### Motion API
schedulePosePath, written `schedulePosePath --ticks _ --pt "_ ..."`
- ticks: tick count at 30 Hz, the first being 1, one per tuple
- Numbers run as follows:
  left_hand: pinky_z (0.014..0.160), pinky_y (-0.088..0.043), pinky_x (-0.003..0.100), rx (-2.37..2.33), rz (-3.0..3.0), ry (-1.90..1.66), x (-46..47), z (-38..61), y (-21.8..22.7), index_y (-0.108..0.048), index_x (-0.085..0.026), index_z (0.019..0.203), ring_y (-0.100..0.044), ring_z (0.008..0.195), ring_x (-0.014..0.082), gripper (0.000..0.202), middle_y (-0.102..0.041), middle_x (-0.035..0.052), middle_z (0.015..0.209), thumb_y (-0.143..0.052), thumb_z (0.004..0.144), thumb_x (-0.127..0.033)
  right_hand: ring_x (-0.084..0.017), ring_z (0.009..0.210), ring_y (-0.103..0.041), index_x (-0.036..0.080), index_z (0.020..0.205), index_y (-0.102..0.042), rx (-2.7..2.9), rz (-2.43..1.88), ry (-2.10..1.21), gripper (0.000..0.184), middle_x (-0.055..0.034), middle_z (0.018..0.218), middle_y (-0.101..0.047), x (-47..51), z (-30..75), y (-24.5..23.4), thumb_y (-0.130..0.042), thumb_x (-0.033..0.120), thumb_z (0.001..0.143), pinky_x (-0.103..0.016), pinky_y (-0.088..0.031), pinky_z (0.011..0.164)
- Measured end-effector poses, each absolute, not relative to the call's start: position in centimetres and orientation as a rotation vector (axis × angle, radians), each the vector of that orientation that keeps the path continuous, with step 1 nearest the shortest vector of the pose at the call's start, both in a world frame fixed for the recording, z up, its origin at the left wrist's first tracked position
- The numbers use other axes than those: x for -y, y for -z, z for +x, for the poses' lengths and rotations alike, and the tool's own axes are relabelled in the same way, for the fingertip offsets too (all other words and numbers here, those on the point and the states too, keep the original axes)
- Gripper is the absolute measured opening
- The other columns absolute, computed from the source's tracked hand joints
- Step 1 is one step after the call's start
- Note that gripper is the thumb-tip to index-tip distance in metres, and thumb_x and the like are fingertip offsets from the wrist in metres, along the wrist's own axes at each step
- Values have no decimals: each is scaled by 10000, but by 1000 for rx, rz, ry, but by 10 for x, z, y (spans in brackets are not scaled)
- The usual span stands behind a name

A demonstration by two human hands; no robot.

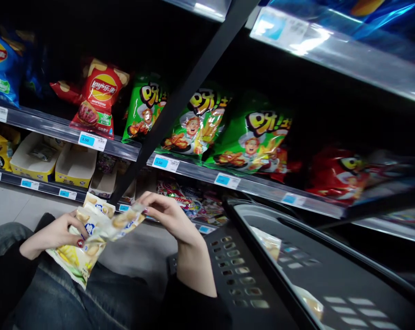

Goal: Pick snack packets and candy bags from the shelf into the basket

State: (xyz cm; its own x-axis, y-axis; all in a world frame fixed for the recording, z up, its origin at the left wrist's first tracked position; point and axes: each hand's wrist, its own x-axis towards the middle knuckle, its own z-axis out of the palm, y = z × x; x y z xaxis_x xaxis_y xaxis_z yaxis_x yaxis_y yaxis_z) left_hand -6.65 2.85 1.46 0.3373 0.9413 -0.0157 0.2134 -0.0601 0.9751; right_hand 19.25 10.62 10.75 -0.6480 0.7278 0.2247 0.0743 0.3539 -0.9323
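Observation:
My left hand [61,236] is closed around pale yellow snack packets [78,263] above my lap, its thumb lying across their front. Between thumb and fingers, my right hand [166,213] pinches the end of another small cream packet [126,223], which is tilted and blurred. The inner end of that packet overlaps the ones in my left hand. How many packets the left hand holds I cannot tell.
A dark shopping basket [241,275] stands at my right, with pale packets [308,302] inside. Ahead, a shelf edge [190,170] carries green snack bags [251,142] and a red chip bag [99,98]. Open cartons [74,167] sit on the lower shelf. A dark post [179,107] slants across.

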Motion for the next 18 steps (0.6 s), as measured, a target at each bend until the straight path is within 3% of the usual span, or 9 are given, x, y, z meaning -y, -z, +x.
schedulePosePath --ticks 3,6,10,13,18 --pt "772 -418 294 -1007 1510 -813 -28 -64 -15 -729 -182 717 -587 798 214 175 -683 44 726 -677 643 -331 -210 927 -540 202 595 -582 1655 -335 -1534 157 -19 760 -536 -109 189 -100 -664 290 697 -366 -460 807" --pt "819 -399 305 -1001 1539 -842 -29 -55 -13 -732 -189 728 -574 853 221 185 -674 57 849 -691 630 -341 -202 876 -560 193 538 -491 1328 -120 -1773 301 2 796 -478 -107 174 -94 -733 365 587 -390 -514 742" --pt "894 -368 325 -1012 1528 -912 -28 -45 -7 -729 -185 730 -532 978 252 190 -622 76 1035 -727 586 -308 -186 867 -554 183 547 -413 1107 -120 -1934 391 11 854 -451 -95 143 -88 -762 358 532 -413 -523 741" --pt "884 -387 347 -1032 1445 -953 -24 -43 -4 -715 -190 706 -527 991 268 202 -632 66 1026 -763 522 -260 -185 872 -547 169 508 -369 1038 -174 -1982 420 10 858 -453 -87 123 -78 -762 313 548 -427 -498 784" --pt "883 -390 342 -989 1398 -948 -21 -40 -7 -716 -196 671 -520 1000 274 266 -633 60 1032 -808 445 -300 -216 874 -557 136 417 -354 1168 -297 -1919 463 -12 922 -440 -92 114 -64 -781 283 517 -358 -498 698"
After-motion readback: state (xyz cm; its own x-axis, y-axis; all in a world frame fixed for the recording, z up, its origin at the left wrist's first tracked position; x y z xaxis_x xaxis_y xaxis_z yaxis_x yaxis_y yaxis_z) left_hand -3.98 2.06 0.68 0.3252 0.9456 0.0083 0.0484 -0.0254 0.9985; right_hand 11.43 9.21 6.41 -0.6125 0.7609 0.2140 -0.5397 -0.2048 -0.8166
